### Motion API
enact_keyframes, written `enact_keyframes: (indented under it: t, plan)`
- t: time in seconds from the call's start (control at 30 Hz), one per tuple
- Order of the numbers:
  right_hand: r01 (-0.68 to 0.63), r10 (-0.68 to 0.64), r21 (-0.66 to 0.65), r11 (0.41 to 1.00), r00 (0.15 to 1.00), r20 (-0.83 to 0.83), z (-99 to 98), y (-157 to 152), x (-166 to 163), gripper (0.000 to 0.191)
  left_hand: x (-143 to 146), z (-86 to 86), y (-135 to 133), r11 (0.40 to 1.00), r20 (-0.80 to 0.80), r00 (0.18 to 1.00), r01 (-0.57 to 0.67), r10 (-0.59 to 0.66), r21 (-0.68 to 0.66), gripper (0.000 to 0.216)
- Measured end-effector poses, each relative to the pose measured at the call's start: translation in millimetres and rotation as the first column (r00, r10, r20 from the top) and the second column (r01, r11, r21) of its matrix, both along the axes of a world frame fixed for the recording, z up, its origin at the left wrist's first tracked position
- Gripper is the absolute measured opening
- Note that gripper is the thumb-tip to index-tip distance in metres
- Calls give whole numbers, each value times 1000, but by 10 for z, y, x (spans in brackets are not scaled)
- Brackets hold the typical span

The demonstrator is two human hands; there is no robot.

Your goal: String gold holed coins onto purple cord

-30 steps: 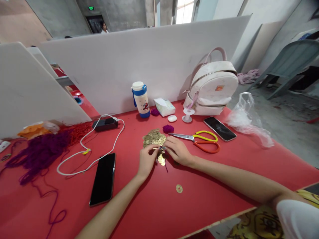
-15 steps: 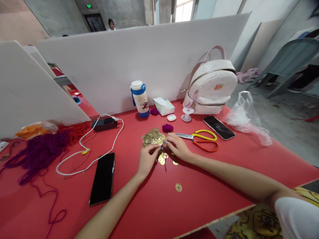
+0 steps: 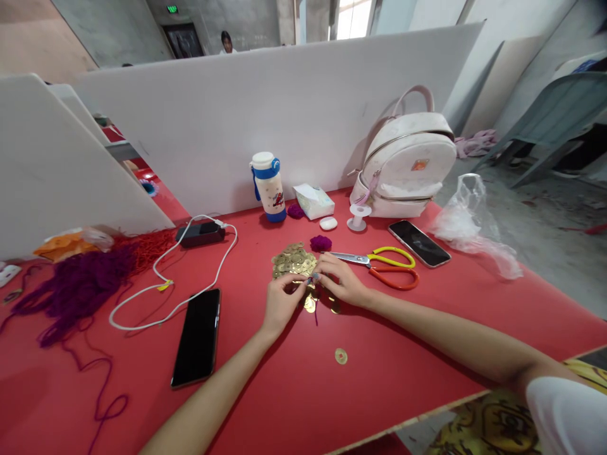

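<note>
My left hand (image 3: 283,299) and my right hand (image 3: 342,280) meet at the near edge of a pile of brass coins (image 3: 294,260). Both are closed in a pinch on a short purple cord (image 3: 317,314), whose loose end hangs down toward me. The fingertips hide the part of the cord between them. Under the fingers lie several shinier coins (image 3: 310,304). A single coin with a square hole (image 3: 341,356) rests nearer to me. Just beyond my right hand sits a small purple yarn ball (image 3: 321,242). Scissors with yellow and orange handles (image 3: 379,260) lie to its right.
A black phone (image 3: 196,338) and a white cable (image 3: 124,327) lie left, near a purple yarn heap (image 3: 85,287). Behind stand a bottle (image 3: 271,193), tissue pack (image 3: 315,202), spool (image 3: 358,218) and white backpack (image 3: 403,167). Another phone (image 3: 420,243) and a plastic bag (image 3: 467,218) lie right.
The whole view has shifted slightly. My hands stay pinched together at the same place by the coins, with only small finger movement.
</note>
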State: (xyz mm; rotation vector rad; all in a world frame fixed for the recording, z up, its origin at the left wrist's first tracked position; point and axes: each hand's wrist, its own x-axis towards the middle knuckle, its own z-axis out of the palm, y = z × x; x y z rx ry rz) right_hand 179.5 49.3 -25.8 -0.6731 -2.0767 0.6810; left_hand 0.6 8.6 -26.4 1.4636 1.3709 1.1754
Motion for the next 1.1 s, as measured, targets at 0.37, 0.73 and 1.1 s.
enact_keyframes:
  t: [0.37,0.73,1.1]
  plan:
    - [-103,95,96,990,992,78,10,-7,21,30,-22,1,-28,997,-39,999,12,-9,76,11]
    - [24,-28,-67,997,998,-63,-46,55,11,12,-44,-33,-14,995,-26,1000,-1,3,102,11]
    - [43,-48,-56,997,995,-93,-61,34,2,9,-34,18,-25,989,-50,998,-21,28,146,9]
